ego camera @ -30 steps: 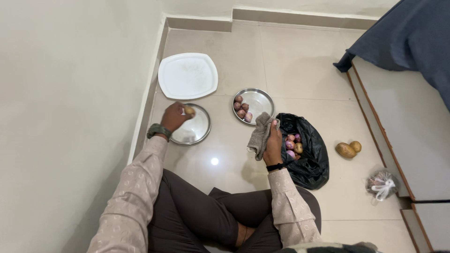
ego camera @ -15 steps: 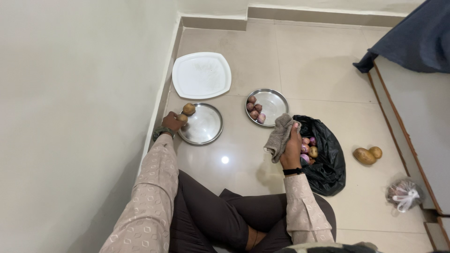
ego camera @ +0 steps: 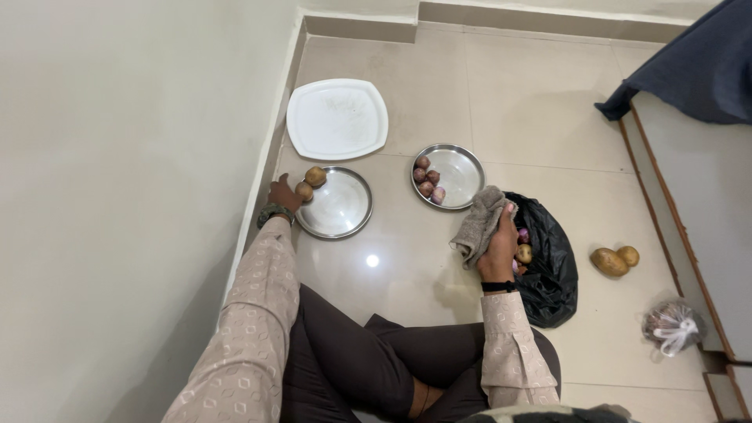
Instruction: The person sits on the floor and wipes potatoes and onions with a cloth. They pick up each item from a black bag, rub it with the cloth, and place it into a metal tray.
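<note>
Potatoes are the thing at the left hand (ego camera: 280, 190): a small round brown potato (ego camera: 304, 191) sits at its fingertips, on the left rim of the round steel plate (ego camera: 345, 210). The fingers are curved loosely around this potato and seem to touch it, but I cannot tell if they really grip it or only rest on it. A second brown potato (ego camera: 316, 176) lies just beyond the first one, further from the hand and a little to the right, also on the plate's rim. Both potatoes are nearly round, so no long axis can be named.

The right hand (ego camera: 500, 244) is closed on a crumpled grey cloth (ego camera: 478, 223), which hangs to the left of its fingers. Just to the right of this hand, and partly under it, lies an open black plastic bag (ego camera: 548, 266) with a yellowish potato (ego camera: 524, 253) and some red onions (ego camera: 522, 234) inside. Ahead of this hand stands a second round steel plate (ego camera: 458, 174) with small red onions (ego camera: 428, 179) on its left part. The right hand is clearly nearer to the bag; the left hand is nearer to the plate with potatoes.

Well apart to the right, two larger brown potatoes (ego camera: 614, 259) lie on the tiled floor (ego camera: 533, 117). A white square plate (ego camera: 337, 119) lies beyond the left hand, near the wall.
</note>
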